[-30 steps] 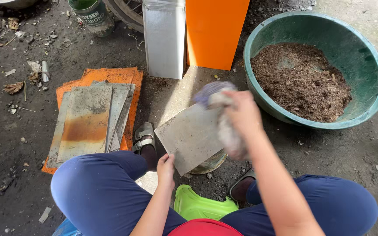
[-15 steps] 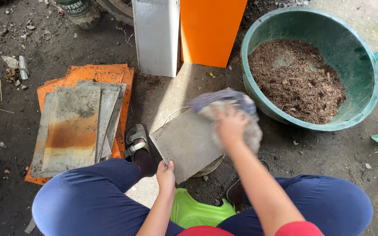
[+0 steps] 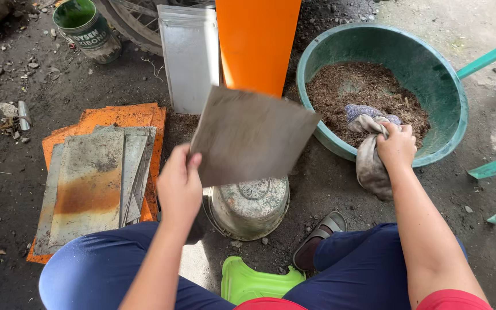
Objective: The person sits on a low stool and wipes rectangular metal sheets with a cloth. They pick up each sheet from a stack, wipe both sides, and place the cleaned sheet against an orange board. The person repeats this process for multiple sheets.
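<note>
Pinching one corner of a grey metal sheet, left hand holds it tilted in air above an upturned steel bowl; w/ such a thin grip it could slip. Right hand clutches a rag at the green basin rim, may snag there.

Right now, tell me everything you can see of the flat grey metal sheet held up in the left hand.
The flat grey metal sheet is a thin, roughly square plate with a dull, streaked, slightly brownish surface and straight edges. It is lifted clear of the ground and tilted, one corner pointing right. The left hand pinches its lower left edge, thumb on the face. It hangs above an upturned round metal pot and overlaps the orange panel behind. The right hand's rag is apart from it.
</note>
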Demonstrator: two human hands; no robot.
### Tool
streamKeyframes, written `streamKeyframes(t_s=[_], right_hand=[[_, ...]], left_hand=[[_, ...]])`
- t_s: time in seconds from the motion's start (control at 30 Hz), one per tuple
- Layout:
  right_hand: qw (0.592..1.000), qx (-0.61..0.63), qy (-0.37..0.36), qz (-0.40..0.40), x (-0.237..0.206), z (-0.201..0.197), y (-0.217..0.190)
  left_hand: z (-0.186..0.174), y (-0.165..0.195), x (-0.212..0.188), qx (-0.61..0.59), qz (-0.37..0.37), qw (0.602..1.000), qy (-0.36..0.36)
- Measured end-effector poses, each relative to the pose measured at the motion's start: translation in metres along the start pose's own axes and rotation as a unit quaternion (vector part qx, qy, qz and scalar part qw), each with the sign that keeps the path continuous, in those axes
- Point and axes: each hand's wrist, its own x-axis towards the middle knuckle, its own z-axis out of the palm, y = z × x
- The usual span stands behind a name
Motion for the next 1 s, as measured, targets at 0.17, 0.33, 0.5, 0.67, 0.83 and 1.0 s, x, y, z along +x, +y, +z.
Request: streamKeyframes(t_s=[0.17,0.33,0.5,0.67,0.83,1.0], right_hand=[[0.998,0.048,-0.022,0.029,-0.018,-0.007,-0.003],[0.997,0.073,-0.026,0.001,-0.040,-0.002,-0.007],[0.996,0.086,-0.025,-0.001,-0.041,-0.006,-0.003],[0.994,0.111,-0.013,-0.004,-0.042,-0.007,0.005],[0.980,0.194,0.028,-0.025,-0.038,-0.022,0.003],[0.970,0.219,0.041,-0.095,-0.036,-0.064,-0.024]], left_hand=[[-0.072,0.118,0.032,0.132,0.233,0.963,0.007],[-0.052,0.142,0.040,0.185,0.266,0.943,-0.076],[0.003,0.122,0.031,0.210,0.268,0.926,-0.160],[-0.001,0.112,0.037,0.164,0.212,0.957,-0.108],[-0.025,0.027,0.030,-0.037,-0.044,0.998,-0.040],[0.033,-0.073,-0.064,-0.301,-0.363,0.882,0.009]])
